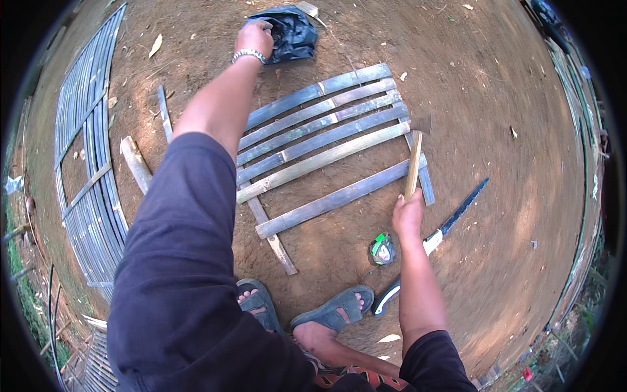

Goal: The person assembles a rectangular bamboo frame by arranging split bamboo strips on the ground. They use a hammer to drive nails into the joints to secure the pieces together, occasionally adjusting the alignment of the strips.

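One view, head. Left hand (258,40) at 12 o'clock, fingers curled at mouth of black plastic bag (295,38); whether gripping, cannot tell. Right hand (409,215) at 3 o'clock, fingers wrapped round wooden-handled tool (414,165), head blurred, at right end of bamboo slat frame (320,143). Frame lies at centre, toward 12. Green-and-black tape measure (383,250), pruning saw (432,242) at 4. Bamboo slat panel (98,189) at 9.
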Available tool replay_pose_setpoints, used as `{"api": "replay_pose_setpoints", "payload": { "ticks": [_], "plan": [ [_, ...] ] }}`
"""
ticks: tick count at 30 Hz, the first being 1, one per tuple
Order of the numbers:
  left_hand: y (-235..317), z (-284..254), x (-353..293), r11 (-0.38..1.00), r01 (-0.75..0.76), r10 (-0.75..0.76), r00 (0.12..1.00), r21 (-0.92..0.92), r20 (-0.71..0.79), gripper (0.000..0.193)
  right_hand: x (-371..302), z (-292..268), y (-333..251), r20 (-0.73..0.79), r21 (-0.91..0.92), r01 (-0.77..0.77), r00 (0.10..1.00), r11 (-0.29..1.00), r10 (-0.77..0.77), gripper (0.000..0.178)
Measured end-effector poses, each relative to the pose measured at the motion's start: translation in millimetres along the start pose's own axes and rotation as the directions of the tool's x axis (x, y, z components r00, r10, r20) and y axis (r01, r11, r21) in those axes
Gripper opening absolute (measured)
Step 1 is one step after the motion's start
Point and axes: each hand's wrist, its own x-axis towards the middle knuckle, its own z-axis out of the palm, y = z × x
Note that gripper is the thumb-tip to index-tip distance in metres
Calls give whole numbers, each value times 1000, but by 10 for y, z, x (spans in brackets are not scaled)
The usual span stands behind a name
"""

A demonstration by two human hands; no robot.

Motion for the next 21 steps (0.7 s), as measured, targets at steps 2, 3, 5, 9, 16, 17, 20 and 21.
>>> {"api": "replay_pose_setpoints", "payload": {
  "ticks": [2, 3, 5, 9, 16, 17, 20, 21],
  "plan": [
    [-45, 88, 173, 974, -55, 13, 982, 219, 188, 29, 5, 0, -1, -9, 20, -22, 1000, 1000, 22, 33],
    [-182, 161, 231, 938, -109, 30, 971, 328, 237, 30, -21, 4, -25, -7, 29, -32, 999, 999, 33, 31],
    [-412, 287, 334, 902, -133, 11, 958, 411, 287, 30, 10, 15, -80, -19, 9, -9, 1000, 1000, 10, 35],
    [-120, 213, 44, 992, -31, 11, 987, 124, 158, 29, -2, -27, -75, -31, -37, -34, 999, 999, 32, 36],
    [14, -126, -71, 970, 164, -123, 968, -180, 220, 39, 25, 45, -50, -39, -2, 4, 999, 1000, -4, 33],
    [140, -118, -155, 959, 132, -86, 978, -251, 188, 37, 2, 47, -7, -51, -10, 13, 999, 1000, -13, 33],
    [356, -244, -148, 996, -34, 50, 979, -82, 197, 31, 14, 40, 61, -78, 18, 6, 997, 1000, -4, 31],
    [283, -355, -175, 994, -95, 81, 971, 51, 225, 29, 16, 72, 12, -80, 31, 32, 996, 999, -29, 31]
  ]
}}
